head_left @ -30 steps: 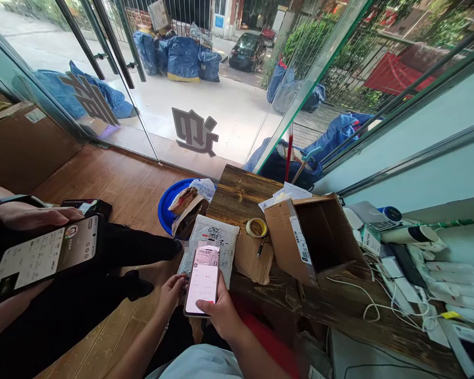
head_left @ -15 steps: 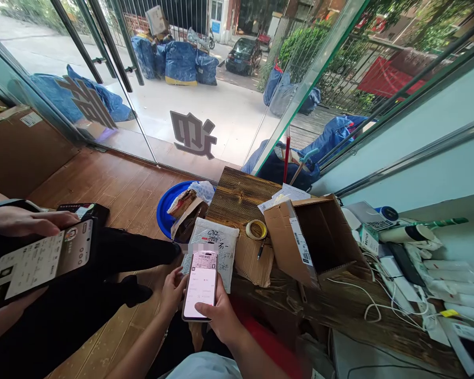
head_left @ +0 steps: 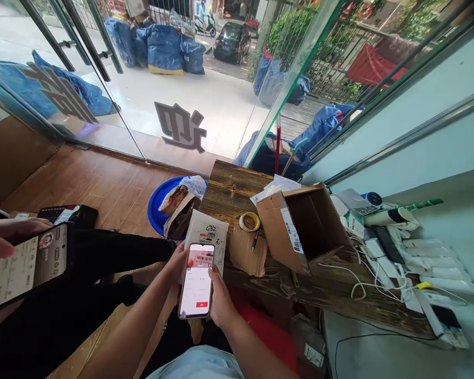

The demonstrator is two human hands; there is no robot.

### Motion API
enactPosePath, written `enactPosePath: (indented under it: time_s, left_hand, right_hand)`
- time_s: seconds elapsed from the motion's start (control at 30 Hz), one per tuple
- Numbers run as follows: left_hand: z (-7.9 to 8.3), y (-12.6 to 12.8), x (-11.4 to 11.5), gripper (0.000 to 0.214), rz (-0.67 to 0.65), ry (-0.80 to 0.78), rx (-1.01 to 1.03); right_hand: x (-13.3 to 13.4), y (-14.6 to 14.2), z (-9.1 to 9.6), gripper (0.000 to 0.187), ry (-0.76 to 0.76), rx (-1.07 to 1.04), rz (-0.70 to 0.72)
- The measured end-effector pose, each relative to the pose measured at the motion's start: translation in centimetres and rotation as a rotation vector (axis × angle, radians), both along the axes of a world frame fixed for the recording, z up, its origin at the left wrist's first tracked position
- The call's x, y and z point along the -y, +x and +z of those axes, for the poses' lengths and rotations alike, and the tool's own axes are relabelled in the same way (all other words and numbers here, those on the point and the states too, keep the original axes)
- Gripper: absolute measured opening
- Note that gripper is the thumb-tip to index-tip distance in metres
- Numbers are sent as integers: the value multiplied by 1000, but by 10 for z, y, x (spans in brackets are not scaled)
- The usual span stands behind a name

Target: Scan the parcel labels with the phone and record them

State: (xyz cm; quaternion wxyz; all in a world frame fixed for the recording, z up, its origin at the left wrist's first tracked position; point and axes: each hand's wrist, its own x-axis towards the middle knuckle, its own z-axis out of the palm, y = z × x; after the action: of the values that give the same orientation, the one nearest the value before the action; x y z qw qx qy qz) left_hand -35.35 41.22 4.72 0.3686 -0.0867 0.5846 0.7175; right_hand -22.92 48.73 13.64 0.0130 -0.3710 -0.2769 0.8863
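1. Phone, one, lit: seen upright in the lap-side foreground, a label-like picture shown at the top of its screen and a red button near the bottom.
2. Risks, as judged: a slip of the phone could be caused by a loosened grip, since support was seen clearly only along its right edge; a smeared picture on its screen could be caused by tilt or shake; a wrong press could be caused by a stray thumb.
3. Right hand, one: closed around the phone's right edge, the thumb laid along that side.
4. Left hand, one: placed just beside the phone's upper left edge; its fingertips were hidden, so whether anything was gripped could not be told.
5. White parcel, one, hand-lettered: partly covered by the phone and extended beyond its top; contact between the two could not be judged.
6. Corrugated cardboard, tape roll and pen: grouped to the right of the phone.
7. Cardboard box, one, open-mouthed: set farther right of the phone.
8. Blue bin, one, filled with packaging: stood beyond and left of the phone.
9. Co-worker's hand and second phone: placed well left of the phone.
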Motion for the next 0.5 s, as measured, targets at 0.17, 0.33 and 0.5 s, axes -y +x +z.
enactPosePath:
  time_s: [0.17, 0.33, 0.5]
  left_hand:
    - [16, 4, 3, 55, 46, 85, 68]
    - [16, 2, 3, 50, 99, 73, 114]
    - [22, 4, 2, 39, 141, 82, 126]
  right_hand:
    - [0, 2, -6, 66, 46, 53, -29]
    - [0, 1, -2, 72, 11, 38, 9]
    - [4, 3, 3, 81, -20, 16, 75]
